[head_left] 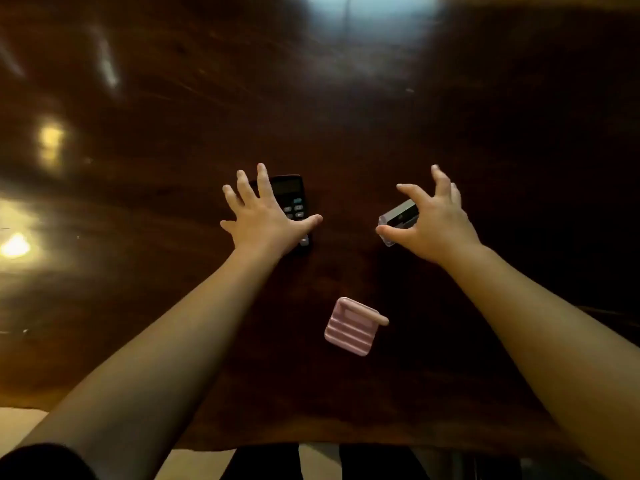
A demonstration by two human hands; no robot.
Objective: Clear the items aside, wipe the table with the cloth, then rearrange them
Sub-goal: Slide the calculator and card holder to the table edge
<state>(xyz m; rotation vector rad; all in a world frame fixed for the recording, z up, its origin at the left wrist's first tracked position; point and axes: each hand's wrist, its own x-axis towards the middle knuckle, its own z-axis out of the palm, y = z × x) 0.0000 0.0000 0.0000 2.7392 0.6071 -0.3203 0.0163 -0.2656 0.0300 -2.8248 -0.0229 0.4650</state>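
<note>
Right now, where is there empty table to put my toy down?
Bare table stretches beyond the calculator and clear case, and left of the left hand. It is crowded around both hands; the right hand hovers over the case, pink holder nearer.

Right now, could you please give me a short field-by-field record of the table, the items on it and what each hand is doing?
surface: dark glossy wooden table
calculator: black, far centre-left, partly under the left hand
left hand: fingers spread, over the calculator; contact unclear
clear box: small, dark insert, far centre-right
right hand: open, fingers curled around the box, not closed on it
pink tray: ridged, near centre, untouched
cloth: not in view
</note>
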